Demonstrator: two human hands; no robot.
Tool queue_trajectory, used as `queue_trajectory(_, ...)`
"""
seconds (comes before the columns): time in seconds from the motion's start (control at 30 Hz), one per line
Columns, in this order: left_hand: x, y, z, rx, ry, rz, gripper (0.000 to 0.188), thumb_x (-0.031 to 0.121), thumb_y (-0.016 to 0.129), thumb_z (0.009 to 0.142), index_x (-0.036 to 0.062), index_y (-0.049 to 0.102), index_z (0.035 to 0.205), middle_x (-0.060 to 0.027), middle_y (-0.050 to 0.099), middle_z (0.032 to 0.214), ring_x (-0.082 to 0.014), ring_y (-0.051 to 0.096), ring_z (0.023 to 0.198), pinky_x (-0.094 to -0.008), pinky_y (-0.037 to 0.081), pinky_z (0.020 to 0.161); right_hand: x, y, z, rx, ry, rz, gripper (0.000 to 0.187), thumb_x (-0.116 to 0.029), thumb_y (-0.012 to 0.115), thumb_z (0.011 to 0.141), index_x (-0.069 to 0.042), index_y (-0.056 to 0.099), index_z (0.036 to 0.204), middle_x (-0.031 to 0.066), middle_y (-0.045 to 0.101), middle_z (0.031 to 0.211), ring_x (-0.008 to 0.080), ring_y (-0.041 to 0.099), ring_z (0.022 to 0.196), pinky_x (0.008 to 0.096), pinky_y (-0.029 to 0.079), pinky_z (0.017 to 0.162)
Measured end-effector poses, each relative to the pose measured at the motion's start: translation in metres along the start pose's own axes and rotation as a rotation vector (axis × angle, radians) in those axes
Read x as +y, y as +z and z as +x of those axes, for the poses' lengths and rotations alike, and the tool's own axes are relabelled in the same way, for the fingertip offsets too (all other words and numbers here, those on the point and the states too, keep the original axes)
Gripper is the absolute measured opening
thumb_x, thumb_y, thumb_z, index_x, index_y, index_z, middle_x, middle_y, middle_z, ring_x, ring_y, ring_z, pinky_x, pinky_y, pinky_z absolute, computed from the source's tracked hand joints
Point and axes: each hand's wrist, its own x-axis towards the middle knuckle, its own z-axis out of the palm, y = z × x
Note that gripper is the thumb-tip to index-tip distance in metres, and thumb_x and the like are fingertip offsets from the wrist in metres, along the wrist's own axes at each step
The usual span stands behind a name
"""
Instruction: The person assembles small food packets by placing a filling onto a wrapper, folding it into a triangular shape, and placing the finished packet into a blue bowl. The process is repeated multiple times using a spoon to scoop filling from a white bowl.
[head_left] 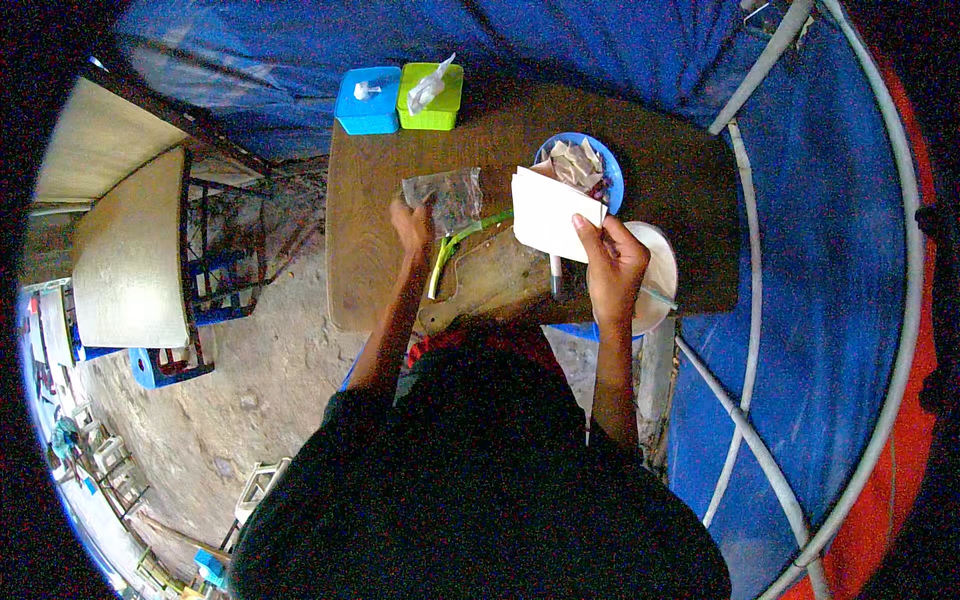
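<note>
Our left hand [411, 224] pinched a clear plastic bag [445, 198]; our right hand [612, 270] gripped a white sheet of paper [548, 214] just beside it. Both hung over the brown wooden counter [370, 260], blue tarpaulin [600, 40] behind. Beyond the paper: blue plate [609, 172] of scraps. Beyond the bag: blue box [367, 100], green box [431, 97]. Below it: a green stalk [452, 250].

A worn brown wooden table [370, 250] carries a crinkled clear plastic bag [445, 195] and a matt white paper sheet [548, 215]. Glossy blue [367, 100] and green plastic boxes [432, 100] sit near smooth blue tarpaulin cloth [600, 50].
</note>
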Motion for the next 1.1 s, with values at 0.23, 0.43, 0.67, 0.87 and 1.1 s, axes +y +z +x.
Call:
queue_trajectory(0.23,0.180,-0.017,-0.114,-1.165,-0.636,-0.939,0.075,0.063,0.045,0.087,0.0077,0.037,0.138,-0.0122,0.053,0.128,-0.0243,0.052,0.112,-0.0429,0.037,0.099,0.007,0.029,-0.030,-0.118,-0.334,-0.328,0.021,-0.004,0.061,0.081,0.000,0.064,0.102,0.0159,0.066,0.102,0.0286,0.064,0.095,0.0355,0.048,0.085)
queue_trajectory(0.43,0.218,-0.016,-0.132,-0.952,-0.483,-1.112,0.062,0.036,0.051,0.090,0.0066,0.031,0.141,-0.0115,0.055,0.121,-0.0243,0.053,0.110,-0.0399,0.041,0.097,-0.004,0.034,-0.040,-0.373,-0.542,-0.375,0.046,-0.025,0.068,0.082,-0.002,0.055,0.119,0.0169,0.053,0.124,0.0371,0.050,0.117,0.0463,0.037,0.101)
queue_trajectory(0.67,0.201,-0.023,-0.140,-0.857,-0.696,-0.852,0.047,0.034,0.057,0.082,0.0086,0.054,0.120,-0.0089,0.062,0.111,-0.0252,0.062,0.095,-0.0401,0.049,0.086,-0.006,0.023,-0.033,-0.198,-0.314,-0.539,0.054,-0.014,0.068,0.081,-0.004,0.048,0.131,0.0186,0.049,0.120,0.0339,0.051,0.110,0.0398,0.042,0.092)
queue_trajectory(0.87,0.200,-0.022,-0.152,-0.810,-0.771,-0.863,0.052,0.043,0.056,0.083,0.0103,0.053,0.123,-0.0086,0.062,0.112,-0.0239,0.063,0.094,-0.0399,0.051,0.081,0.011,0.008,-0.021,0.128,-0.291,-0.351,0.050,-0.018,0.076,0.076,-0.001,0.056,0.119,0.0135,0.061,0.108,0.0224,0.058,0.099,0.0338,0.045,0.086)
queue_trajectory(1.1,0.209,-0.025,-0.156,-0.878,-0.780,-1.012,0.058,0.041,0.050,0.081,0.0081,0.047,0.129,-0.0116,0.057,0.123,-0.0280,0.059,0.105,-0.0465,0.048,0.088,0.020,-0.017,-0.030,0.281,0.109,0.243,0.022,-0.021,0.063,0.090,0.000,0.061,0.095,0.0042,0.060,0.092,0.0106,0.055,0.087,0.0252,0.043,0.077)
